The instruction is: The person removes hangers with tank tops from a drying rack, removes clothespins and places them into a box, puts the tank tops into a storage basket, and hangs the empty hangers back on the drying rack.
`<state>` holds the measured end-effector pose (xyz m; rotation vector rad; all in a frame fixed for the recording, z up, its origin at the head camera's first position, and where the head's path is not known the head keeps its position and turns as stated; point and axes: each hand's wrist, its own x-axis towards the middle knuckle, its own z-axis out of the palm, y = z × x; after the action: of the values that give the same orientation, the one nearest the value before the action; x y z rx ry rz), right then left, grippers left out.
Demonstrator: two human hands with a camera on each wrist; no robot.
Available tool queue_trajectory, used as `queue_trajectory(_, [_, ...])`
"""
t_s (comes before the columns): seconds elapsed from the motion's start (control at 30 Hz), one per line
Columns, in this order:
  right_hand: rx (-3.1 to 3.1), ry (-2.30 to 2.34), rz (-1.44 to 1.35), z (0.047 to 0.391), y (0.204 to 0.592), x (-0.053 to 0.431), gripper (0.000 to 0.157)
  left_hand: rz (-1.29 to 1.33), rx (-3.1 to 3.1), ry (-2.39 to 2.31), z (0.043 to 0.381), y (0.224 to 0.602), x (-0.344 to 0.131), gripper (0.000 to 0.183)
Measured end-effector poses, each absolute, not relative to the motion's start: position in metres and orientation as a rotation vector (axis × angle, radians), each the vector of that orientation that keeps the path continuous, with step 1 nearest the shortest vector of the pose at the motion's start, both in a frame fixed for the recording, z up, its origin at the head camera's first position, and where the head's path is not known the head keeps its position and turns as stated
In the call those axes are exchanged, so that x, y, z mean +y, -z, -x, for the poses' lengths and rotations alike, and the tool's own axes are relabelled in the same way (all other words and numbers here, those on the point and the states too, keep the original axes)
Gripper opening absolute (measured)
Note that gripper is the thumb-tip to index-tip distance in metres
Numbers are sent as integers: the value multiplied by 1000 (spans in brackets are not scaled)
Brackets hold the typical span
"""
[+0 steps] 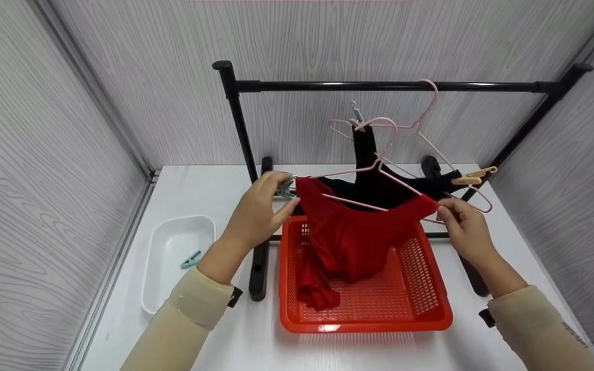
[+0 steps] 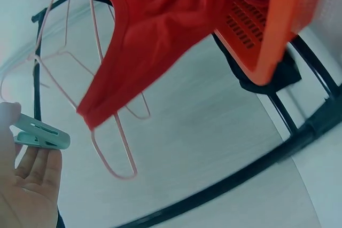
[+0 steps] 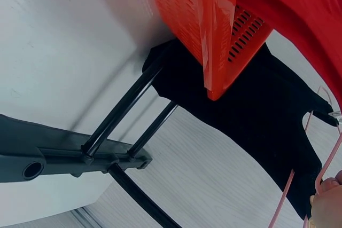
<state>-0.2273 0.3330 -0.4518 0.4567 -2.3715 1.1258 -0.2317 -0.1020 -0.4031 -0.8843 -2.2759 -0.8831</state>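
A red sleeveless top hangs by its straps from a pink wire hanger in front of the rack. My left hand pinches a teal clothespin between thumb and fingers, a short gap from the top's left strap in the left wrist view. At the other end, my right hand grips the pink hanger's corner beside the right strap. Behind hangs a black garment on another pink hanger, with a white clothespin and yellow clothespins on its straps.
A black rack stands on the white table with the second hanger hooked over its bar. Below the red top is an orange-red basket. To the left, a white tray holds another teal clothespin. Grey wood-grain panels surround the table.
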Motion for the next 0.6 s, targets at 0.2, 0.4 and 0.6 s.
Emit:
queue_trajectory(0.2, [-2361, -1121, -433, 219, 439, 322, 6, 766, -2292, 884, 229, 413, -127, 44])
queue_trajectory(0.4, [-2362, -1129, -444, 208, 423, 311, 6, 659, -2306, 867, 230, 416, -155, 44])
queue_trajectory(0.6, [-2351, -1151, -436, 209, 426, 312, 6, 549, -2328, 881, 230, 418, -185, 46])
